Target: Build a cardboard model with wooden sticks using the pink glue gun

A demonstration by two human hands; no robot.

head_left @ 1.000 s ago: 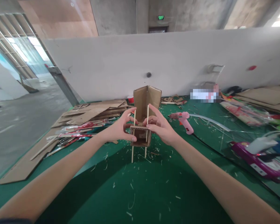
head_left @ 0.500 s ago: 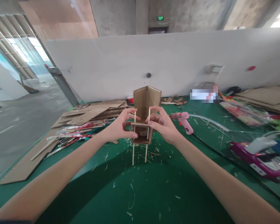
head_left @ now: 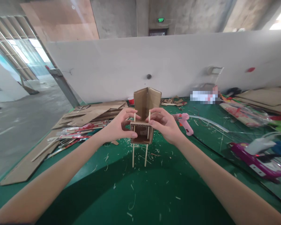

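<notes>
A small cardboard box (head_left: 141,142) with an open front is held above the green table. Two thin wooden sticks run through it, the left stick (head_left: 133,156) and the right stick (head_left: 146,155), with ends showing above and below. My left hand (head_left: 121,125) is closed around the box's left side, thumb at the front and index finger by the left stick's top. My right hand (head_left: 164,125) is closed at the right stick's upper end, thumb on the box's top edge. Behind stands a folded cardboard piece (head_left: 147,101); whether it is joined to the box is hidden.
A pink glue gun (head_left: 185,123) lies to the right, with a purple power strip (head_left: 255,161) farther right. Cardboard sheets (head_left: 93,114) and packaged tools (head_left: 77,134) lie left. Wood shavings litter the green table (head_left: 154,200). A white partition (head_left: 112,68) rises behind.
Both sticks have slid slightly downward through the box, so their lower ends stick out farther. The box has tilted or risen a little; both hands keep nearly the same hold.
</notes>
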